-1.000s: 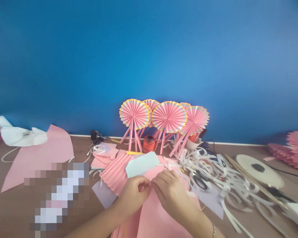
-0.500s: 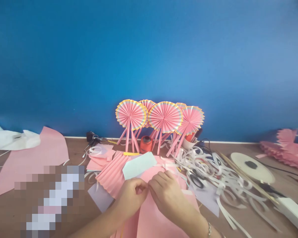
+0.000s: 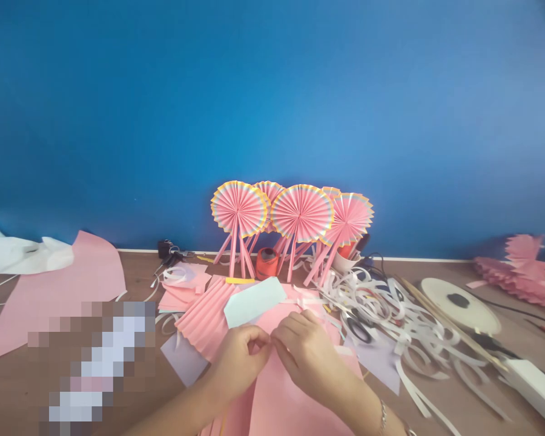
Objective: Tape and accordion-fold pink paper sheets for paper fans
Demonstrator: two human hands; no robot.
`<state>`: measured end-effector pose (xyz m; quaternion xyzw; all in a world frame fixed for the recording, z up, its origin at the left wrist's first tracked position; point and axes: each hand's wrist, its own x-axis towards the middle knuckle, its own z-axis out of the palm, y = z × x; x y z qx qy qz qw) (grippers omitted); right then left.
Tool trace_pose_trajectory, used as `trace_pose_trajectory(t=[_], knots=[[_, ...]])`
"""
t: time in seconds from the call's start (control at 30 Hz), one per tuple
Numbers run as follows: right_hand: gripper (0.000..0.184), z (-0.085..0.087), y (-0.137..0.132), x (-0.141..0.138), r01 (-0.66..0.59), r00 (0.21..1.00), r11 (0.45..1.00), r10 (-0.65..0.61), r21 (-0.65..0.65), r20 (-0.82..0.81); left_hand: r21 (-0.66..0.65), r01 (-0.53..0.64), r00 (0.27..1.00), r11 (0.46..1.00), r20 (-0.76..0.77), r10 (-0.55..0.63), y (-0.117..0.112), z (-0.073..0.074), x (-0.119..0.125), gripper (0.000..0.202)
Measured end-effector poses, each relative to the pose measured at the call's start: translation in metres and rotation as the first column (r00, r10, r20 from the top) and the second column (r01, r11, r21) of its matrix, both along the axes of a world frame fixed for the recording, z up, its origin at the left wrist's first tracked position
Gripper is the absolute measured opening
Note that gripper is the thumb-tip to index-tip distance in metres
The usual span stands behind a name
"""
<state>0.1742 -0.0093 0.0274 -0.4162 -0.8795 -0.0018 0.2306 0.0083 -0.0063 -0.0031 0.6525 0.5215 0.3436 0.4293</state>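
— From the head camera, what could go wrong?
— The left hand and right hand pinch closed against each other over the pink sheet, in front of the worktop's back edge. The bracelet might catch the loose white strips, dragging the scissors.
— What's unclear?
— Whether they grip anything: I can't tell. The sheet's near end is cut off; a patch at left is pixelated.

From the right hand, upright pink fans block 12 o'clock, tangled white strips 2 o'clock, while bare table opens at 10.
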Motion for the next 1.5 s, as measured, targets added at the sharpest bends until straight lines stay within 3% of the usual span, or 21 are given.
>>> trace_pose_trajectory(t=[1.0, 1.27, 1.5], knots=[[0.022, 0.0019, -0.0016, -0.0028, 0.000, 1.000, 1.000, 0.000, 0.008, 0.013, 0.012, 0.013, 1.000, 1.000, -0.013, -0.013, -0.0027, -0.0009, -0.0008, 0.017], [0.024, 0.0046, -0.0014, 0.0007, 0.003, 0.999, 0.995, -0.007, -0.102, -0.046, -0.021, -0.008, 1.000, 1.000, -0.011, 0.008, -0.0018, -0.0004, 0.0000, 0.014], [0.022, -0.0032, -0.0015, -0.0043, 0.032, 0.998, 0.999, -0.031, 0.014, -0.054, 0.014, 0.020, 1.000, 1.000, -0.012, -0.020, -0.0038, 0.0005, -0.0005, 0.016]])
